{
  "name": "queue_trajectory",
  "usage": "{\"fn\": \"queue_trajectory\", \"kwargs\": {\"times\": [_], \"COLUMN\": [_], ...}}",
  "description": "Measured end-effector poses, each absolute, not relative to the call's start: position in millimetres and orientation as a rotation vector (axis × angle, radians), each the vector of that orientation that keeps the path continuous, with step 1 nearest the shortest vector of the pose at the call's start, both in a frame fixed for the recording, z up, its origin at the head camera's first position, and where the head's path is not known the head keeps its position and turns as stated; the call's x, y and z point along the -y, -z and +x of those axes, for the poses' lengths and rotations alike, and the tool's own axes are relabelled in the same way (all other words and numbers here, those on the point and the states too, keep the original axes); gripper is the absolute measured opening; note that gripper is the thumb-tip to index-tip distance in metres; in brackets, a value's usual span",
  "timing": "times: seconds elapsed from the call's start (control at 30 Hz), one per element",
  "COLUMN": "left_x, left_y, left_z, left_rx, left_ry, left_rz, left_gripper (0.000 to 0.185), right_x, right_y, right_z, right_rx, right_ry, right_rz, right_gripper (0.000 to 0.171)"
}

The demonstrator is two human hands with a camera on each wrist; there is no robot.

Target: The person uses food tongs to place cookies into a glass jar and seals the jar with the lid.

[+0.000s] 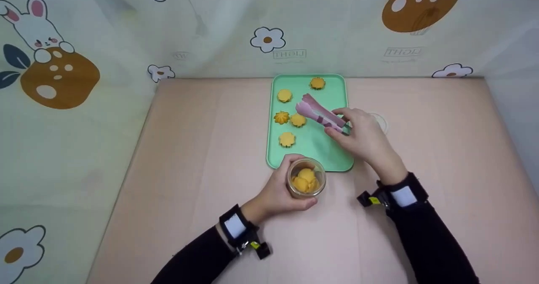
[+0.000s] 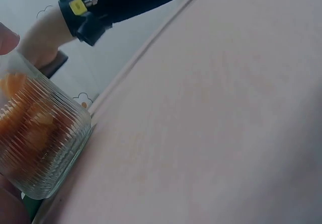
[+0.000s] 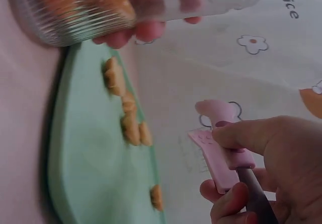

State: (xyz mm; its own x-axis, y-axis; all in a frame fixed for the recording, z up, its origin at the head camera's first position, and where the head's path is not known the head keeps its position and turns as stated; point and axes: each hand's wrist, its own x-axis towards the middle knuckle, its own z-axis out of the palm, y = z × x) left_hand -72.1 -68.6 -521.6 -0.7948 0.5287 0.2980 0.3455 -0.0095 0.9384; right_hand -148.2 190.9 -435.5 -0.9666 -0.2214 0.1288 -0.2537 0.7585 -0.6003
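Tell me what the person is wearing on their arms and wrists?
Both arms have long black sleeves. Each wrist wears a black strap with a white patch and a small black camera block with a yellow sticker, on the left hand and the right hand. The hands are bare, no gloves.

A: The jar [image 1: 306,183] looks like clear ribbed glass, glossy. The tray [image 1: 328,149]?

B: Smooth matt green plastic. The tongs [image 1: 318,114] have 2 pink plastic tips on shiny metal arms; the table [image 1: 189,149] is matt, smooth.

A staged tabletop booth: pink table [image 1: 202,157] walled by cartoon-printed curtains [image 1: 63,119] with bunnies and flowers
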Motion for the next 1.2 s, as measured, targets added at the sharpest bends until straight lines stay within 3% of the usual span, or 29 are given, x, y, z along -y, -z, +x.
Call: {"fn": "queue_trajectory", "kwargs": {"times": [0.43, 1.2], "left_x": [68.5, 69.0], "left_y": [522.0, 523.9], "left_z": [-72.3, -72.8], "left_rx": [-2.091, -2.069], "left_ry": [-1.917, -1.938], "left_rz": [0.935, 0.944], "left_gripper": [0.089, 0.088], "right_x": [-183.7, -180.4], "right_y": [469.8, 470.9], "right_z": [-158.4, -157.5], "right_rx": [3.025, 3.032], "right_ry": [-1.003, -1.019], "right_rz": [0.351, 0.436], "right_gripper": [0.058, 0.036]}}
